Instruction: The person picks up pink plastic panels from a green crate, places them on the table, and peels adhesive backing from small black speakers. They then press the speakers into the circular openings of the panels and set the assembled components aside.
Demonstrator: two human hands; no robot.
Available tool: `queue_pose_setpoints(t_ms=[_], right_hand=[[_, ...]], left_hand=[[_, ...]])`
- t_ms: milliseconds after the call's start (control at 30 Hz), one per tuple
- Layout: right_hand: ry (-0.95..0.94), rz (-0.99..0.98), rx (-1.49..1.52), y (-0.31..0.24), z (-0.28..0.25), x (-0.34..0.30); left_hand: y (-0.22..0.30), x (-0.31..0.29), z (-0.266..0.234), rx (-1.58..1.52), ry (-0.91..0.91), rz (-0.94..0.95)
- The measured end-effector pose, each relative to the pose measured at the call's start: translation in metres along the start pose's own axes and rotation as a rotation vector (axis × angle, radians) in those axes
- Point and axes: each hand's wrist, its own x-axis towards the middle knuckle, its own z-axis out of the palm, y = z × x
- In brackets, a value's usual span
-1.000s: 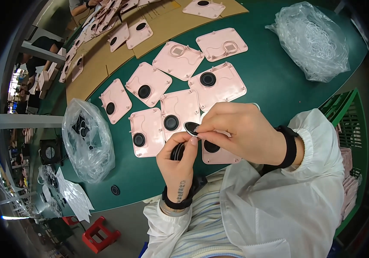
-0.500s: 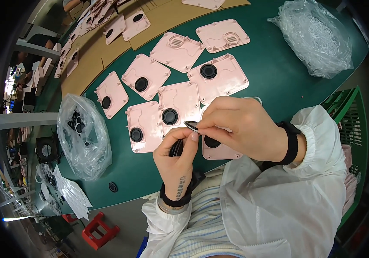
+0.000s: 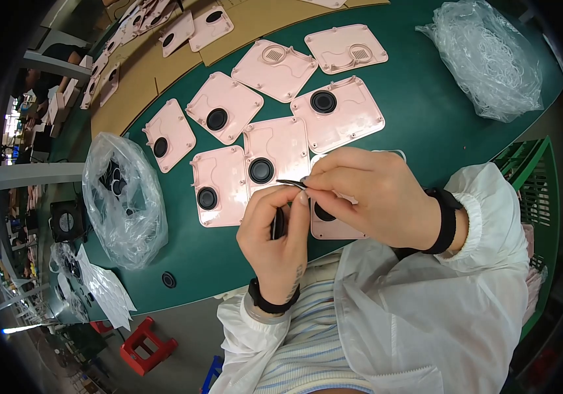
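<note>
My right hand (image 3: 376, 194) pinches a thin black disc (image 3: 289, 183), seen almost edge-on, between thumb and fingertips. My left hand (image 3: 261, 230) has its thumb and forefinger at that same disc. Inside the curl of its fingers sits another black round piece (image 3: 278, 224), partly hidden. Below the hands lie pink plastic panels: one (image 3: 232, 211) with a black round insert (image 3: 207, 197), another (image 3: 281, 134) with a similar insert (image 3: 261, 171). A further panel (image 3: 334, 230) is mostly covered by my right hand.
More pink panels (image 3: 344, 128) spread across the green table (image 3: 426, 148). Two at the back show a bare round grille (image 3: 360, 52). Clear bags stand left (image 3: 127, 223), with black parts, and far right (image 3: 491, 65), with white rings. A loose black disc (image 3: 169, 280) lies near the front edge.
The disc in my fingertips has tilted from showing its pale-rimmed face to nearly edge-on. My left hand has turned slightly and shifted right. The whole view has moved a little.
</note>
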Motion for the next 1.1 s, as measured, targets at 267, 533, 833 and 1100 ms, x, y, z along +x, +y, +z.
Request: queue_pose_setpoints(t_ms=[267,533,833,1100], right_hand=[[0.000,0.040,-0.010,0.007,-0.002,0.006],[0.030,0.204,0.551,0.010,0.009,0.022],[0.042,0.257,0.607,0.002,0.013,0.005],[-0.003,0.428,1.475,0.021,-0.033,0.026]], left_hand=[[-0.007,0.000,0.006,0.054,-0.003,0.049],[-0.001,0.004,-0.005,-0.233,-0.063,-0.195],[-0.018,-0.004,-0.010,-0.421,-0.166,-0.297],[-0.011,0.007,-0.024,-0.969,-0.341,-0.779]])
